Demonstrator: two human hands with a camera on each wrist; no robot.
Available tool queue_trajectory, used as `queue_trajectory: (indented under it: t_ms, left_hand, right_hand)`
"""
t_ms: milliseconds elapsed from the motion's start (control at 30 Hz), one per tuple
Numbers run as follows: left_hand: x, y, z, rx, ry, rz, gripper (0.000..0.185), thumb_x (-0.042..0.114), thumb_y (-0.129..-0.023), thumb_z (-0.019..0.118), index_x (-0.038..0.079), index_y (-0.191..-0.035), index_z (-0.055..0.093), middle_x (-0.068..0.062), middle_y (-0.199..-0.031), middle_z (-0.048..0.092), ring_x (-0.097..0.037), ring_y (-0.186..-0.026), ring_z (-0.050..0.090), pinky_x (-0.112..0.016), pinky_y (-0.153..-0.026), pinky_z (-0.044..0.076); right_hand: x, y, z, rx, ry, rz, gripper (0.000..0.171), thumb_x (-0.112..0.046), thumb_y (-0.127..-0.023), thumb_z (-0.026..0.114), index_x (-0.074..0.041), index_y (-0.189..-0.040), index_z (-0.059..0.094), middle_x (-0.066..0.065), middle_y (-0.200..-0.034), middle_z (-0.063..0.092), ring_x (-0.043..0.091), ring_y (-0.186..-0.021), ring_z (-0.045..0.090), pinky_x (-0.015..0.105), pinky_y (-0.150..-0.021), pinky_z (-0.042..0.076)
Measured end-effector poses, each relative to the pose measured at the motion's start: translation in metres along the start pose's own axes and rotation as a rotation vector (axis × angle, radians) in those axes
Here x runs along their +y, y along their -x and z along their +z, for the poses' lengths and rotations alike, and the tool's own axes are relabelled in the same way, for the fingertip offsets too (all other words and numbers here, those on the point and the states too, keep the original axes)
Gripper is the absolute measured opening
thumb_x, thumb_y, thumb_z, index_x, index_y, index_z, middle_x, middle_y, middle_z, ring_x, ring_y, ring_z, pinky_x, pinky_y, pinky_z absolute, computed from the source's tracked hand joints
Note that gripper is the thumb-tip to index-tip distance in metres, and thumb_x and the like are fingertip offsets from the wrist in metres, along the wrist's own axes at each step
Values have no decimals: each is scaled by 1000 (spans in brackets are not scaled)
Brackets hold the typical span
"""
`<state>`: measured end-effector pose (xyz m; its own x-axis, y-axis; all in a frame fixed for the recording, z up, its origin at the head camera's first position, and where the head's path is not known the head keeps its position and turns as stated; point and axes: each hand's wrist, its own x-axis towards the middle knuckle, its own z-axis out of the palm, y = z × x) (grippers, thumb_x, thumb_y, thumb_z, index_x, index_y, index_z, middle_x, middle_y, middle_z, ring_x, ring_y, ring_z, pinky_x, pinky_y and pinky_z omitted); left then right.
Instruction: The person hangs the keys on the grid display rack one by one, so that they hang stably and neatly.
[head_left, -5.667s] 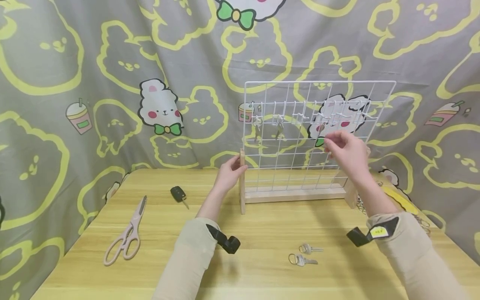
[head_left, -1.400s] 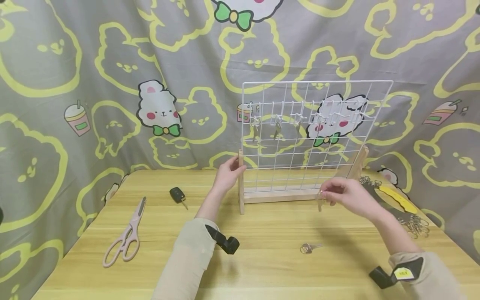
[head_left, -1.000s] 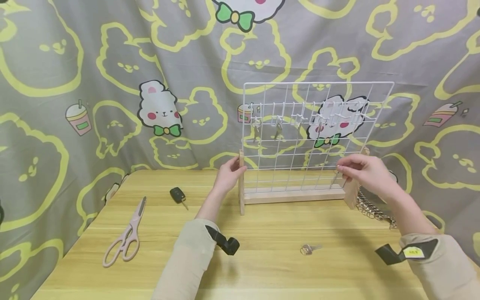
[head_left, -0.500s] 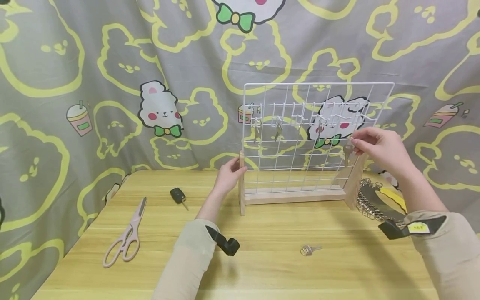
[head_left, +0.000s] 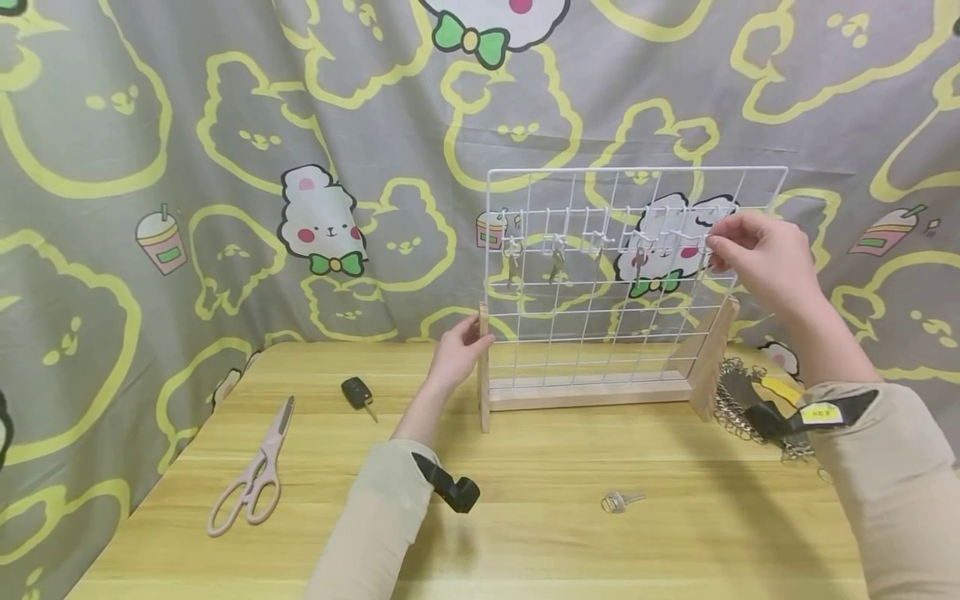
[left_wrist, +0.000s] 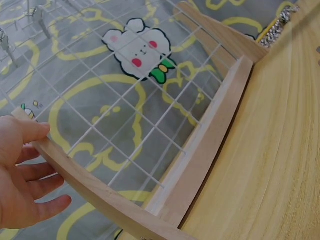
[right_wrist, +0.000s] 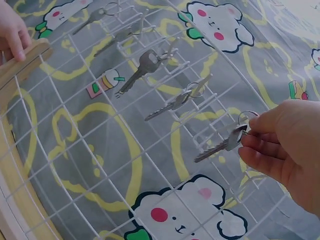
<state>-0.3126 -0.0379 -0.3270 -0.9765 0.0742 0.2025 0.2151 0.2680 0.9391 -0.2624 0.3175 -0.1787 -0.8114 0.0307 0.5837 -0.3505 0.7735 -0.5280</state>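
Note:
A white wire grid rack (head_left: 637,169) stands upright in a wooden base (head_left: 588,395), with a row of white hooks across it. My left hand (head_left: 455,350) holds the rack's left wooden upright (left_wrist: 95,186), thumb on its near side and fingers loosely behind. At the right part of the rack, my right hand (right_wrist: 285,150) pinches the ring (right_wrist: 247,118) of a metal key (right_wrist: 220,148) against a hook. Several other keys, among them a dark-headed key (right_wrist: 145,65) and a silver key (right_wrist: 170,107), hang from hooks to the left. One ringed key (head_left: 615,502) lies on the table.
Pink-handled scissors (head_left: 258,475) and a black car key (head_left: 357,392) lie on the left of the table (head_left: 525,542). Beside the rack's right upright (head_left: 712,358) lie metal chains and rings (head_left: 738,421) around a yellow item (head_left: 782,388). A patterned curtain hangs behind.
My right hand picked up one of two table keys, then rose with it to a hook at the rack's right. Another key now hangs at the third hook position. My left hand stayed put.

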Motion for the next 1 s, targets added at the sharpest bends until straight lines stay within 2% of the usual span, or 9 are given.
queue_trajectory:
  t_ms: [267,433,700,1000]
  left_hand:
    - [1,2,1,1,19,-1,57,18,-90,61,3,-140,39,-15,-132,51,-28,-121,47,-38,-102,38]
    - [1,2,1,6,15,3,55,19,-90,61,5,-139,40,-15,-131,52,-28,-121,48,-38,-101,39]
    - [0,2,0,0,22,-4,57,19,-90,61,4,-140,38,-15,-133,50,-28,-122,46,-38,-102,38]
    - [0,1,0,-5,26,-7,58,19,-90,61,4,-141,37,-14,-133,50,-28,-122,47,-38,-102,38]
  right_hand:
    - [0,-7,5,17,15,-14,24,-23,-91,59,0,-100,62,-27,-64,55,-10,-55,54,5,-61,38]
    - [1,-8,10,6,41,-5,24,-23,-91,58,0,-99,62,-21,-64,58,-8,-54,53,7,-56,40]
    - [6,-6,17,-59,28,23,27,-22,-92,58,3,-104,59,-1,-74,66,-4,-55,56,10,-53,44]
    - [19,8,26,-60,43,34,26,-23,-93,57,1,-102,61,-1,-70,66,-4,-55,55,9,-54,43]
